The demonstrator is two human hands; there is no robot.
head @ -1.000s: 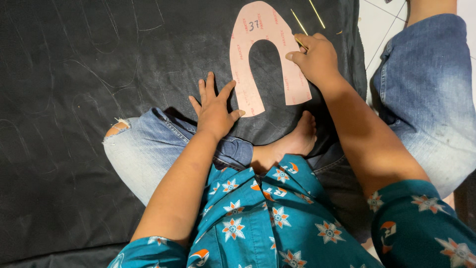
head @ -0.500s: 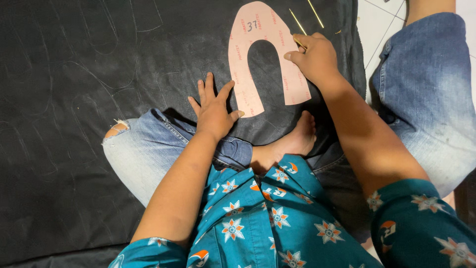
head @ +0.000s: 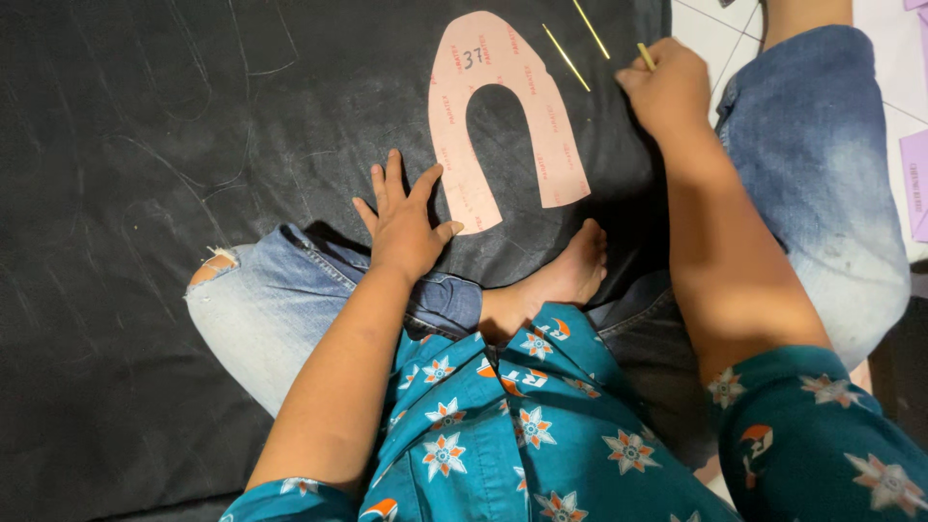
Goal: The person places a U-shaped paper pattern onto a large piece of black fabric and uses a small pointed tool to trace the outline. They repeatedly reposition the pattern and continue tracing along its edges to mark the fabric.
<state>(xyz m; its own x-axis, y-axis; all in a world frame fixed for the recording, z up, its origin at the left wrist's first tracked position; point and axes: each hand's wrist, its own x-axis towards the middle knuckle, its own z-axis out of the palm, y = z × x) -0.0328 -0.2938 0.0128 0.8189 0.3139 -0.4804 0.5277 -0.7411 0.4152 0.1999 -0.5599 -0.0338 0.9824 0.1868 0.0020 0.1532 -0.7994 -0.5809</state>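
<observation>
Black sheet material (head: 145, 145) covers the floor, marked with faint chalk curves, and the person sits on it cross-legged in faded blue jeans (head: 822, 164) and a teal flowered shirt (head: 522, 425). White floor tiles (head: 710, 24) show at the top right corner.

From the head camera, a pink horseshoe-shaped paper pattern (head: 503, 106) lies flat on the black sheet, its open end toward the person. The left hand (head: 406, 217) rests palm down on the sheet just beside the pattern's left leg, fingers spread apart, thumb tip touching the lower end of that leg; its grip holds nothing. The right hand (head: 667, 87) sits to the right of the pattern, apart from its edge, fingers curled together, grip clamped on a thin yellow stick (head: 645, 56) whose tip pokes out above the knuckles. Two more thin yellow sticks (head: 565, 58) lie on the sheet between the pattern and that hand. A bare foot (head: 570, 275) rests on the sheet just below the pattern. Pale purple paper pieces (head: 916, 179) lie at the right edge.
</observation>
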